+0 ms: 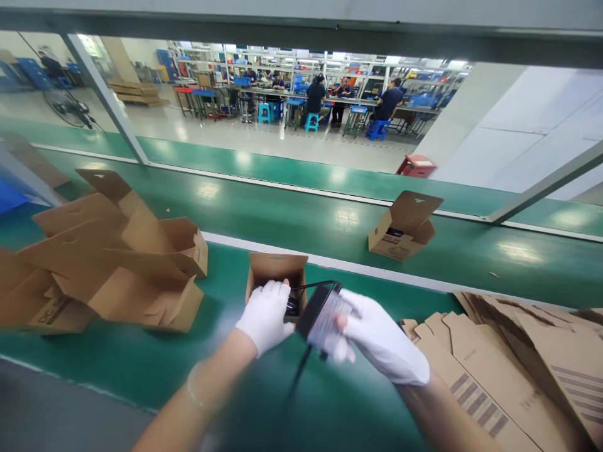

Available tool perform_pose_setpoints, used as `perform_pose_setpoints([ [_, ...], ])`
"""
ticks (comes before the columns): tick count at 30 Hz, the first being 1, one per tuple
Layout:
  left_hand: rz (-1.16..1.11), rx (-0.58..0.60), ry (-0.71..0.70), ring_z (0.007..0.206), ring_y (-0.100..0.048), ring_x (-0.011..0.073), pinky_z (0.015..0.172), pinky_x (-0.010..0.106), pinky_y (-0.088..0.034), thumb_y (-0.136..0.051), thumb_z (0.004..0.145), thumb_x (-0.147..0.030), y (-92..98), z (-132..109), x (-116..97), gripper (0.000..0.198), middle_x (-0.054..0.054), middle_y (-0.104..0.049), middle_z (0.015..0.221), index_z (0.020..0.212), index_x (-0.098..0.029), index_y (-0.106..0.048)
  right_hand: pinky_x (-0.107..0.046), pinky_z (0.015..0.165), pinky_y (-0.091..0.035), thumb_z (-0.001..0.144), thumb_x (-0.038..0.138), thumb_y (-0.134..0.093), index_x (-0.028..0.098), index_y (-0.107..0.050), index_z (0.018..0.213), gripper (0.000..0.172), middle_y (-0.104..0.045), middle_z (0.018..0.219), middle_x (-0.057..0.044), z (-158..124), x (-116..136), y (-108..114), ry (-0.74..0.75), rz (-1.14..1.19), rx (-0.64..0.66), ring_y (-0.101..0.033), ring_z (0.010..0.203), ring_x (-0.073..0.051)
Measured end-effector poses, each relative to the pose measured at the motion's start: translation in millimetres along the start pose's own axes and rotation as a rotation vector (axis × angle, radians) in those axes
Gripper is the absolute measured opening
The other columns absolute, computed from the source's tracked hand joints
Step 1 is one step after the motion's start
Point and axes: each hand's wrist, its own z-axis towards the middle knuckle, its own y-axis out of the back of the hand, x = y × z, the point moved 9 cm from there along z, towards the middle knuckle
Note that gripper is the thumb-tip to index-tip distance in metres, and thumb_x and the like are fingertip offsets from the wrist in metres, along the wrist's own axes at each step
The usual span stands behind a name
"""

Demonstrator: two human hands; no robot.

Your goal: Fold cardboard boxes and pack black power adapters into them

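Observation:
My left hand [266, 317], in a white glove, is at the front of a small open cardboard box [277, 263]. Its fingers reach over the opening and the thumb bends near the front corner, so it grips the box; the fingertips are partly hidden. Inside the box a black item [292, 306] shows beside the fingers. My right hand [372, 329], also white-gloved, is closed around a black box-shaped device with a cable [315, 307], just right of the box. Motion blurs this device. One black cable [311, 285] runs from its top towards the box; another hangs below.
Several open cardboard boxes [136, 282] crowd the left of the green bench [226, 389]. Flattened cartons [490, 376] are stacked at right. Behind a white strip [377, 273], another open box [398, 235] holds something black. A metal post [106, 100] and distant seated people are beyond.

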Motion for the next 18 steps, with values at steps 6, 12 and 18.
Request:
perform_pose_setpoints([
  [6, -0.019, -0.004, 0.124, 0.104, -0.057, 0.0304, 0.086, 0.041, -0.051, -0.067, 0.07, -0.025, -2.9, 2, 10, 0.06, 0.018, -0.058, 0.114, 0.123, -0.007, -0.048, -0.027, 0.056, -0.05, 0.089, 0.041, -0.052, 0.017, -0.053, 0.103, 0.028, -0.068, 0.083, -0.005, 10, 2, 41, 0.305, -0.454, -0.703, -0.063, 0.062, -0.017],
  [12, -0.021, 0.009, 0.161, 0.11, -0.054, 0.0312, 0.087, 0.04, -0.051, -0.068, 0.073, -0.032, -3.5, 1, 9, 0.061, 0.019, -0.056, 0.12, 0.127, -0.011, -0.049, -0.029, 0.061, -0.046, 0.091, 0.013, -0.046, 0.013, -0.048, 0.12, 0.03, -0.067, 0.097, -0.009, 1, 13, -22, 0.756, -1.697, -0.707, -0.063, 0.068, -0.018],
  [18, -0.018, -0.02, 0.215, 0.112, -0.053, 0.0367, 0.088, 0.048, -0.049, -0.05, 0.082, -0.012, -20.9, 6, 1, 0.033, 0.022, -0.062, 0.108, 0.113, -0.006, -0.06, -0.025, 0.044, -0.038, 0.087, 0.002, -0.035, 0.011, -0.055, 0.11, 0.032, -0.06, 0.079, -0.011, 51, 23, -56, 0.163, -2.067, -0.423, -0.059, 0.056, -0.02],
])
